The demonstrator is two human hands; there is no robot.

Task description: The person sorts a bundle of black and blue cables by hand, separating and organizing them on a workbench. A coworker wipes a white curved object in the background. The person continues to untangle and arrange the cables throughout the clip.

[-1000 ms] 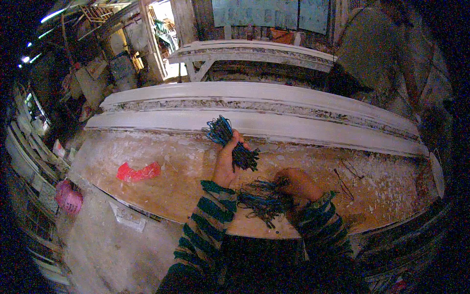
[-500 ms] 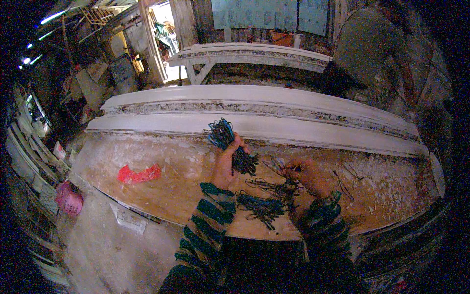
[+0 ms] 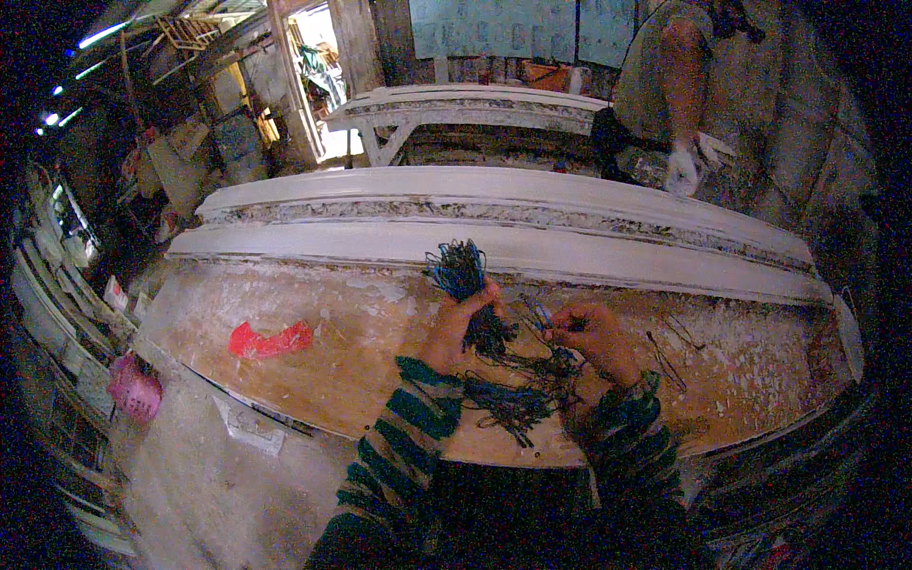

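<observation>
My left hand (image 3: 454, 328) is wrapped round a thick bundle of thin wire loops (image 3: 457, 266), dark with some blue ones, held upright over the wooden table (image 3: 332, 389). To its right, my right hand (image 3: 600, 340) pinches a thin dark wire piece (image 3: 535, 315) between thumb and fingers, close beside the bundle's lower end. Below both hands lies a tangled pile of similar wire loops (image 3: 508, 404). A few loose wires (image 3: 667, 361) rest on the table right of my right hand.
A red curved piece (image 3: 271, 339) lies on the table's left. Long white boards (image 3: 494, 245) run along its far side. Behind stands a whitish bench (image 3: 513, 104). A person's white-gloved hand (image 3: 682, 171) is at the back right; a pink basket (image 3: 135, 388) stands at the left.
My left hand has moved right with the bundle, closer to my right hand. The right hand has shifted slightly. At the back right, the person's arm and white-gloved hand have come into view.
</observation>
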